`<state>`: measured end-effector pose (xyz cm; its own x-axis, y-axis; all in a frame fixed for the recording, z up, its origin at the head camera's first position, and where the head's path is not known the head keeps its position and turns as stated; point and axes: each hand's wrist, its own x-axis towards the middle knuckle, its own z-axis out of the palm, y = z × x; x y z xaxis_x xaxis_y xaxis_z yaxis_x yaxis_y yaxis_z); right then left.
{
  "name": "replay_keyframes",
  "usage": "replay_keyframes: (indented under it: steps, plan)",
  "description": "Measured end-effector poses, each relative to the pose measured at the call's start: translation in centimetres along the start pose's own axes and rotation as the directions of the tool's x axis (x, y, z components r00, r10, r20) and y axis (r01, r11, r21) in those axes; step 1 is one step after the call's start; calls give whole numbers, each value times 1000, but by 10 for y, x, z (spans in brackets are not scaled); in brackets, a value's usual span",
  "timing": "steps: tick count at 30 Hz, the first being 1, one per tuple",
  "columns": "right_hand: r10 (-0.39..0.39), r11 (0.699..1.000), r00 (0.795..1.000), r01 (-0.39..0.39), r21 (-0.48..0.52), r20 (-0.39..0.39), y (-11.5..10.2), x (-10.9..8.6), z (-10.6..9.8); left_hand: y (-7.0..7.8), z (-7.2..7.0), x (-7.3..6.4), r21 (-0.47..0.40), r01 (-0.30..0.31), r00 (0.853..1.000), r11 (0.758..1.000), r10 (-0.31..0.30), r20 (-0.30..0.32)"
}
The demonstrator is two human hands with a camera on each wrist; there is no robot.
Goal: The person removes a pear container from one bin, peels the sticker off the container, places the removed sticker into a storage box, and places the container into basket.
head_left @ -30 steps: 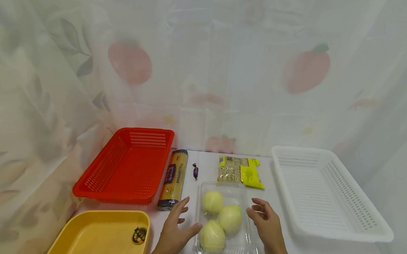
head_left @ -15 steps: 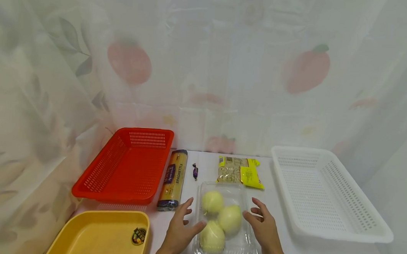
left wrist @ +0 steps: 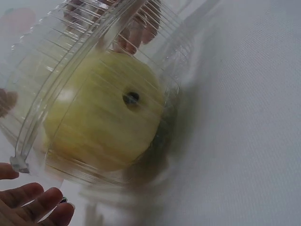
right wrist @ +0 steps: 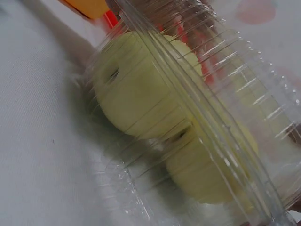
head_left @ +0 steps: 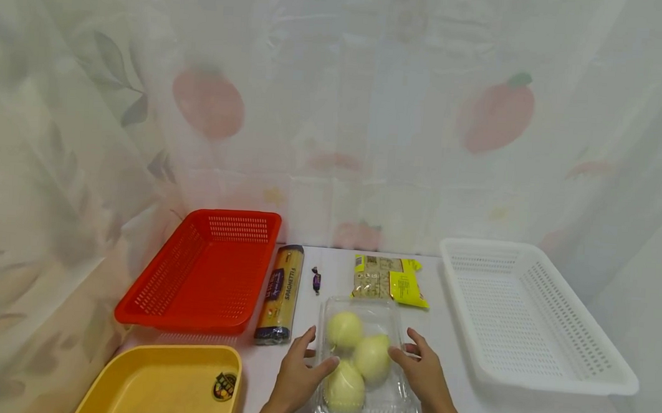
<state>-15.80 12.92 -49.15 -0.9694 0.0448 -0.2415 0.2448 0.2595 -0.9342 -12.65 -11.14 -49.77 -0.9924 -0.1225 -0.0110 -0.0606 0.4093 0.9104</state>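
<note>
A clear plastic clamshell box (head_left: 385, 396) lies with its lid down at the front middle of the table, in the head view. Inside are three pale yellow-green round fruits (head_left: 345, 388), one showing a dark pit in the left wrist view. My left hand (head_left: 295, 376) is at the box's left side, thumb over the lid's edge, fingers spread. In the left wrist view its fingers (left wrist: 35, 205) stand close beside the box's rim. My right hand (head_left: 424, 375) is at the right side, its thumb over the lid and its other fingers along the wall.
A spaghetti pack (head_left: 281, 294), a purple-wrapped candy (head_left: 316, 280) and a yellow-and-clear food bag (head_left: 390, 280) lie around the box. To the left are a red basket (head_left: 214, 288) and a yellow tub (head_left: 159, 384); to the right stands a white basket (head_left: 515, 328).
Both hands have moved inward to the sides of the clamshell box, the left one rightward and the right one leftward. The box and the fruits have kept their places.
</note>
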Motion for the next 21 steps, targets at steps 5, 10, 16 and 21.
replay_keyframes:
  steps: [5, 10, 16, 21]
  plan:
    - [18, 999, 1000, -17, -31, 17, 2, 3, 2, 0, 2, 2, 18, 42, 999, 999, -42, 4]
    - [25, 999, 999, -25, -30, 25, 5, 5, 4, 0, 4, 5, 39, 45, 999, 998, -46, 16]
    - [46, 999, 998, -46, -12, 53, 6, 5, 5, 1, 4, 7, 37, 40, 999, 999, -40, -1]
    - [64, 998, 995, -64, 2, 74, 7, 5, 5, -1, 5, 7, 3, 54, 998, 999, -54, 14]
